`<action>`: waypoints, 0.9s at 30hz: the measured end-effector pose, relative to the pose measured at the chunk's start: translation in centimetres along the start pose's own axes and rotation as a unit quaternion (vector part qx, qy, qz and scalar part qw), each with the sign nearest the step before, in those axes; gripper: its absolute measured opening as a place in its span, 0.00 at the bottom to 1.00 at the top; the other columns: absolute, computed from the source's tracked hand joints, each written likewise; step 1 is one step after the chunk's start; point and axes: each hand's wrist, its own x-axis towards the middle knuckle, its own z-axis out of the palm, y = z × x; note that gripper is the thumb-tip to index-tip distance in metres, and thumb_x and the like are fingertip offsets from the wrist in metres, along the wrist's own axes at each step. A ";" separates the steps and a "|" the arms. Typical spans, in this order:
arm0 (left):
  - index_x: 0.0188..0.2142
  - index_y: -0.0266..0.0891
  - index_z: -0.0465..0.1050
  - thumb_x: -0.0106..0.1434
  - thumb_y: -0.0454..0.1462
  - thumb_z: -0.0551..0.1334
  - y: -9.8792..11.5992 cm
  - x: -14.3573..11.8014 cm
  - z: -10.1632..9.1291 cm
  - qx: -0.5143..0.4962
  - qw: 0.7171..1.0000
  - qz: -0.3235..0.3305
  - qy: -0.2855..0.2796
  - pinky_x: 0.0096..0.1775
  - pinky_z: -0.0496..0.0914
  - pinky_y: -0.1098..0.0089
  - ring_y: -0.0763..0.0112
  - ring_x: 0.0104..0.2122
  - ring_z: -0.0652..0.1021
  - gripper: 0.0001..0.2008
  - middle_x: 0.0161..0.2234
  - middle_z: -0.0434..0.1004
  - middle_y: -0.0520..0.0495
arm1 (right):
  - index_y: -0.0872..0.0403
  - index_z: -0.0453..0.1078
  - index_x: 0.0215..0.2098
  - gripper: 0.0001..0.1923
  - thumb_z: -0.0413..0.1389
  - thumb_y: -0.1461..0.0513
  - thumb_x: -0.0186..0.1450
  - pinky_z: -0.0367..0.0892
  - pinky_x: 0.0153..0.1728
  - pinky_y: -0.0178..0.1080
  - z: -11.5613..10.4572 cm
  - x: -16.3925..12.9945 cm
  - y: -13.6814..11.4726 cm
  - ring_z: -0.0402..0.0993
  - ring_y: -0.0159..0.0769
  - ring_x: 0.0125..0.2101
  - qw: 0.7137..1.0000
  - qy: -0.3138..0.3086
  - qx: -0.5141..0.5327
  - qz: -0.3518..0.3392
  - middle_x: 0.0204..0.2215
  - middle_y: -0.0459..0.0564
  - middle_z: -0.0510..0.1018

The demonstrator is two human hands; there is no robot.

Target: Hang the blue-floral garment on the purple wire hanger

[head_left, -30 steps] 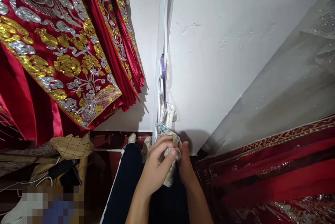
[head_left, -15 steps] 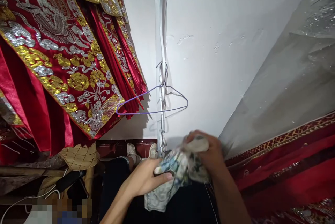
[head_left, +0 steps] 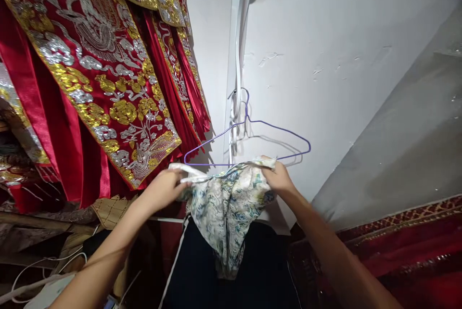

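A pale patterned garment with blue and green tones hangs spread between my two hands, its kind not clear. My left hand is closed on its upper left corner, where a white strap-like edge shows. The upper right corner is gripped by my right hand. Just behind the garment's top edge hangs a purple wire hanger, its hook over a white cord or strap by the wall. The garment and right hand cover part of the hanger's lower bar.
Red embroidered garments with gold and silver sequins hang at the left. A white wall stands ahead. Grey translucent sheeting and red fabric are on the right. White cables lie at the lower left.
My hands have moved apart and up, and the bunched garment is now spread out between them below the hanger. The hanger appears larger and has shifted right in view.
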 end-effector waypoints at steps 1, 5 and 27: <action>0.29 0.40 0.78 0.66 0.41 0.58 0.3 0.6 -0.6 -0.006 0.999 0.028 0.032 0.46 0.68 0.62 0.57 0.40 0.78 0.14 0.38 0.80 0.40 | 0.56 0.74 0.30 0.09 0.54 0.60 0.59 0.66 0.36 0.39 -0.8 -0.2 -0.1 0.73 0.40 0.32 1.000 -0.006 -0.004 -0.003 0.28 0.50 0.79; 0.38 0.39 0.81 0.61 0.33 0.58 2.7 2.5 -3.2 -0.023 0.988 0.109 0.109 0.52 0.69 0.59 0.56 0.47 0.77 0.12 0.45 0.78 0.41 | 0.57 0.74 0.32 0.10 0.55 0.59 0.61 0.65 0.35 0.39 -2.7 -0.7 -0.9 0.74 0.43 0.34 0.999 -0.042 -0.027 -0.007 0.30 0.52 0.79; 0.50 0.40 0.73 0.62 0.30 0.56 4.6 5.5 -4.8 -0.052 0.968 0.148 0.197 0.49 0.70 0.62 0.60 0.46 0.77 0.17 0.45 0.77 0.43 | 0.54 0.75 0.35 0.10 0.56 0.64 0.56 0.66 0.34 0.36 0.7 -4.1 -4.4 0.73 0.38 0.32 0.985 -0.171 0.021 0.007 0.29 0.46 0.79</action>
